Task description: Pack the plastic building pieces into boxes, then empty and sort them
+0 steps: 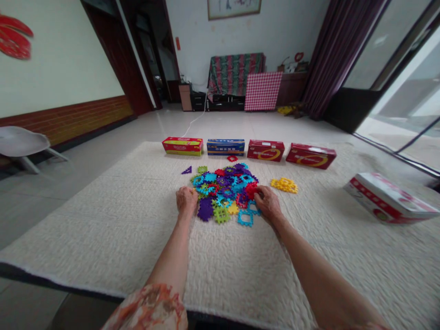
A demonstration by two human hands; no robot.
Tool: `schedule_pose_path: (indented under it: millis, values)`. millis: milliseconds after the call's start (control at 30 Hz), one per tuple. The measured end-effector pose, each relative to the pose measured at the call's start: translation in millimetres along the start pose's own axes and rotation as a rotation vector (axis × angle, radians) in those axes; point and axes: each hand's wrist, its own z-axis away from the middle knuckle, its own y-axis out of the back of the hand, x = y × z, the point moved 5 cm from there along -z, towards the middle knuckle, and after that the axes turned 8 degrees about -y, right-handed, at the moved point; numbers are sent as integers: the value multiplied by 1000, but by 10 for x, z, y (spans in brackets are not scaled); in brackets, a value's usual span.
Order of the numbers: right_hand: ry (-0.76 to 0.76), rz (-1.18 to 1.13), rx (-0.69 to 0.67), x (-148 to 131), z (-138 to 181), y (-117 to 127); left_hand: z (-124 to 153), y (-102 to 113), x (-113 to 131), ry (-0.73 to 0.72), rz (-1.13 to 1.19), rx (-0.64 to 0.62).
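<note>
A heap of interlocking plastic building pieces (225, 181) in purple, blue, green, red and yellow lies on the cream quilted cover. My left hand (186, 200) rests at the heap's left edge, its fingers curled in; a speck of yellow shows by the fingertips, but what they hold is hidden. At the right edge, my right hand (269, 202) pinches a red plastic building piece (251, 189). Near my hands lie a purple square piece (205, 209), a green windowed piece (221, 214) and a blue frame piece (245, 218). Several yellow pieces (284, 184) form a separate group to the right.
Behind the heap stand a red-and-green box (183, 146), a blue box (226, 147) and two dark red boxes (266, 150). A larger white-and-red box (392, 199) sits at the right. Apart from the heap lie a purple triangle (187, 170) and a red ring piece (232, 158).
</note>
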Motion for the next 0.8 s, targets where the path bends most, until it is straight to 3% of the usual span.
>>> schedule_pose_path:
  millis: [167, 267, 433, 567, 700, 800]
  values:
    - [-4, -19, 7, -4, 1, 13, -60, 180, -74, 168, 90, 224]
    - [-8, -35, 12, 1, -1, 12, -45, 257, 44, 155, 159, 282]
    - [-6, -63, 13, 4, 1, 13, 84, 94, 667, -243, 351, 69]
    - [-3, -80, 14, -1, 7, 17, 192, -124, 1068, -449, 363, -101]
    - [1, -101, 22, 0, 7, 24, 174, -290, 1199, -561, 307, -231]
    - [6, -120, 34, -16, 29, 54, 68, -340, 1154, -540, 265, -222]
